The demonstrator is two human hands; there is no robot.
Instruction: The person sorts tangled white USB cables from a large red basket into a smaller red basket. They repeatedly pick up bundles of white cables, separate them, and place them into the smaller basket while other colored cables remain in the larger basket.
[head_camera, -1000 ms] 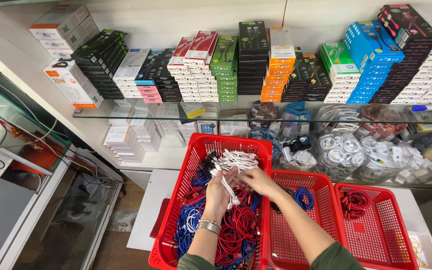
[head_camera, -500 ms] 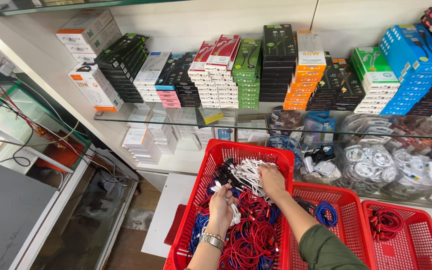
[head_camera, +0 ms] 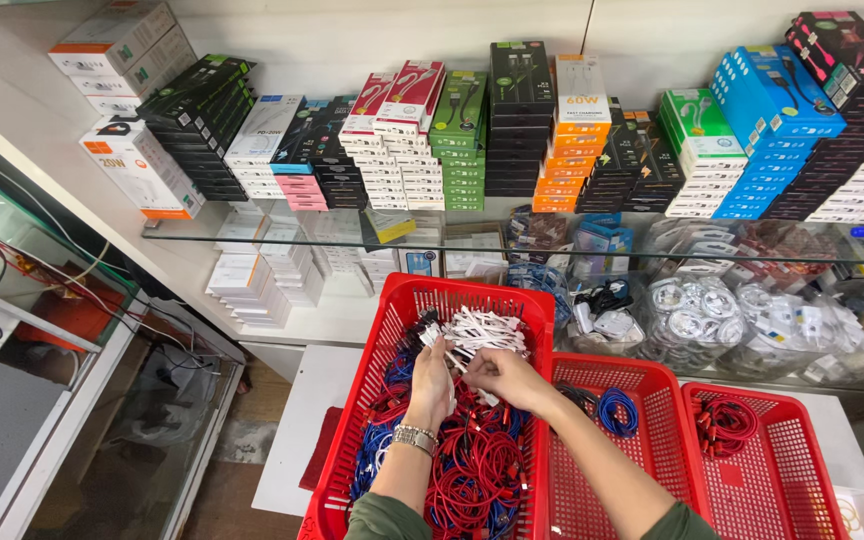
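Lower centre of the frame: the left hand [head_camera: 430, 375] and right hand [head_camera: 500, 372] both grasp a bundle of white cables [head_camera: 482, 332], held just above a large red basket [head_camera: 372, 400] filled with red and blue cables [head_camera: 462, 470]. Two smaller red baskets [head_camera: 752, 480] stand to its right; stacked boxes [head_camera: 512, 130] fill the glass shelf [head_camera: 252, 240] above.

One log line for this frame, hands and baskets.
left hand: holds white cables | right hand: on same bunch | over big red basket, red and blue cables inside
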